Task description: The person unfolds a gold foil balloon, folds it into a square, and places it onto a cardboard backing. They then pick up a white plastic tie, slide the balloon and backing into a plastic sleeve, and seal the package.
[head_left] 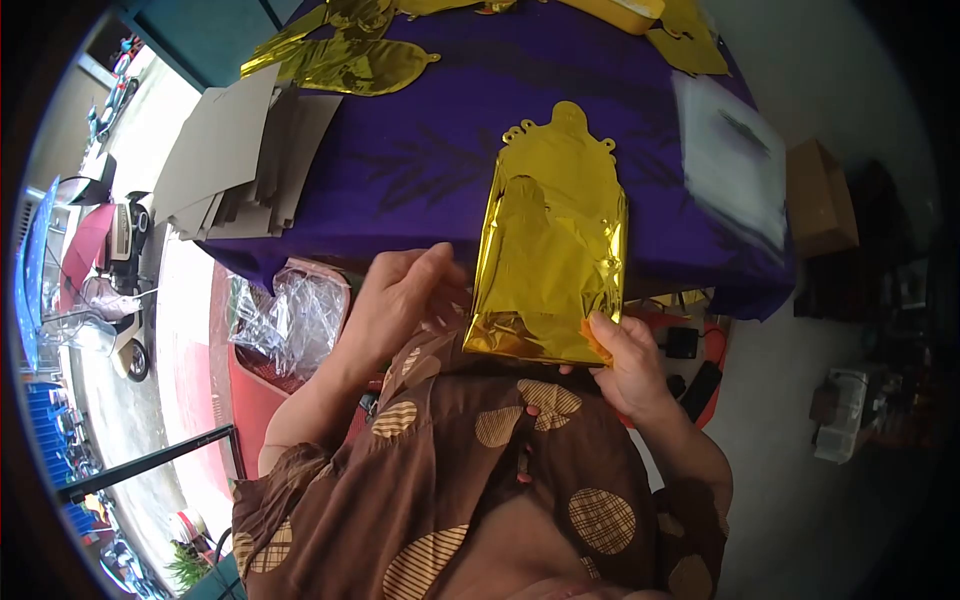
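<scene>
Two hands: right hand (628,362) pinching gold foil packet (553,250), left hand (405,300) loosely spread beside it.

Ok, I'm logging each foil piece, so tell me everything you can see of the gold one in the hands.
The gold foil piece is shiny, crinkled and mirror-like, a tall shape with a rounded, scalloped top. It lies on the purple cloth, its lower end hanging over the table's near edge. The right hand pinches its lower right corner, beside something orange; the left hand is at its lower left edge, contact unclear.
</scene>
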Demonstrator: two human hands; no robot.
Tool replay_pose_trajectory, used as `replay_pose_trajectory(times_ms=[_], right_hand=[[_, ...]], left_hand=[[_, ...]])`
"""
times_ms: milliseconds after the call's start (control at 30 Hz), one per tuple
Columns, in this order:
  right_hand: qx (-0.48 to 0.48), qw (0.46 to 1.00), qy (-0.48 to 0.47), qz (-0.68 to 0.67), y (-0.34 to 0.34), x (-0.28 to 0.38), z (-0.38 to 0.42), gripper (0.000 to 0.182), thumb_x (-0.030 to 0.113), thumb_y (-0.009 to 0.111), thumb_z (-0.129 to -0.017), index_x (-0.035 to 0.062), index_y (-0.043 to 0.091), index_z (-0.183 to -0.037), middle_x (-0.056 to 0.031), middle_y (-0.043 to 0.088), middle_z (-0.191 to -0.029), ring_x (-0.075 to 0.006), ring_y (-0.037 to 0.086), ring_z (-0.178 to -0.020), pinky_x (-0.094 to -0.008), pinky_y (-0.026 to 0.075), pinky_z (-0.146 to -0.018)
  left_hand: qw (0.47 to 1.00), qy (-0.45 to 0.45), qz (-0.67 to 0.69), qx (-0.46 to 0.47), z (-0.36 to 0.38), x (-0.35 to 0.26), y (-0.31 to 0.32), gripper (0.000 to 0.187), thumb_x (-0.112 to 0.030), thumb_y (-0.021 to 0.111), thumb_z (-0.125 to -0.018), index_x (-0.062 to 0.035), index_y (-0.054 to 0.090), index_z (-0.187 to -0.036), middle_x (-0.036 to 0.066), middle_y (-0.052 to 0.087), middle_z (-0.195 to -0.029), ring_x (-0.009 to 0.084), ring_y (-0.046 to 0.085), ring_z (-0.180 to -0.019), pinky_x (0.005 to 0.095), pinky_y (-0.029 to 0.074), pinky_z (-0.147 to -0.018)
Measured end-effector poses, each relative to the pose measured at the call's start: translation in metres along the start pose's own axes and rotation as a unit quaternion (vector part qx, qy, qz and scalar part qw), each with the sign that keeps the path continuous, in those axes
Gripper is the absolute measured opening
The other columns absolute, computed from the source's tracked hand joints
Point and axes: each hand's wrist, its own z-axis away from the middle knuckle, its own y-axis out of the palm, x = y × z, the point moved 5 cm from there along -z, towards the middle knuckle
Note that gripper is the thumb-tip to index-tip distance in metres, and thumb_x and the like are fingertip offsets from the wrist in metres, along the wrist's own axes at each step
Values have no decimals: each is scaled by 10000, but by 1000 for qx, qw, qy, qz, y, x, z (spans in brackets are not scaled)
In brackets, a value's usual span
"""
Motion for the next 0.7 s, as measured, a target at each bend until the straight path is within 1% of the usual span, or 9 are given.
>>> replay_pose_trajectory(times_ms=[67, 167, 200, 300, 333, 433, 467, 567, 700], right_hand=[[-1, 999, 27, 20, 7, -4, 4, 311, 213, 510, -1042, -50, 667, -1096, -118, 713, -1025, -171, 692, -886, -316, 579, -727], [1, 994, 40, 101, 4, -17, 8, 324, 221, 522, -1039, -56, 688, -1016, -69, 713, -969, -107, 658, -873, -261, 538, -734], [2, 990, 41, 137, 1, -21, 10, 332, 224, 525, -1038, -58, 694, -986, -51, 712, -950, -85, 644, -867, -242, 522, -734], [10, 977, 48, 208, -8, -17, 12, 379, 253, 513, -1042, -48, 697, -904, -19, 705, -928, -49, 605, -854, -212, 480, -744], [2, 985, 35, 166, -8, -13, 10, 376, 255, 495, -1044, -49, 687, -933, -33, 704, -940, -57, 613, -854, -219, 482, -749], [-14, 999, -7, 40, -1, 4, -6, 380, 259, 440, -1051, -51, 658, -1020, -74, 703, -977, -81, 635, -855, -239, 490, -764], [12, 998, -46, 45, 0, 13, -8, 423, 247, 360, -1063, -82, 617, -1130, -139, 708, -1025, -171, 682, -890, -317, 530, -829], [-11, 995, -57, 84, -8, 12, -17, 350, 212, 422, -1046, -53, 648, -1071, -98, 711, -992, -87, 654, -862, -226, 490, -744], [-39, 992, -54, 106, -10, 9, -24, 292, 160, 465, -1033, -51, 666, -1012, -62, 703, -902, -76, 647, -786, -215, 496, -689]], left_hand=[[995, -59, 65, 39, -1, 8, 11, 386, -302, 593, -1005, 69, 667, -1079, 89, 706, -873, 115, 661, -722, 266, 536, -655], [996, -8, 75, 55, -15, 29, 19, 421, -283, 582, -1006, 107, 627, -1158, 135, 718, -1002, 179, 702, -827, 291, 575, -723], [993, -16, 104, 60, -20, 35, 20, 364, -174, 603, -991, 116, 596, -1210, 144, 703, -1088, 197, 702, -907, 312, 582, -803], [978, 8, 195, 69, -19, 41, 28, 279, -119, 551, -1019, 110, 603, -1170, 136, 708, -1024, 147, 693, -871, 258, 567, -770], [970, 2, 227, 87, -19, 45, 27, 268, -78, 538, -1014, 119, 587, -1189, 156, 705, -1060, 168, 700, -922, 281, 576, -826], [960, -13, 261, 101, -17, 48, 25, 277, -84, 554, -1007, 118, 587, -1194, 167, 704, -1066, 182, 704, -929, 290, 579, -838], [958, -14, 265, 104, -17, 49, 25, 277, -82, 554, -1007, 117, 588, -1196, 169, 703, -1071, 185, 704, -931, 293, 580, -840], [955, -15, 275, 110, -16, 52, 23, 277, -77, 555, -1004, 115, 592, -1202, 173, 701, -1085, 191, 705, -935, 300, 581, -845], [950, -20, 289, 117, -13, 51, 21, 281, -70, 559, -1000, 111, 593, -1213, 170, 699, -1102, 196, 704, -943, 305, 582, -849]])
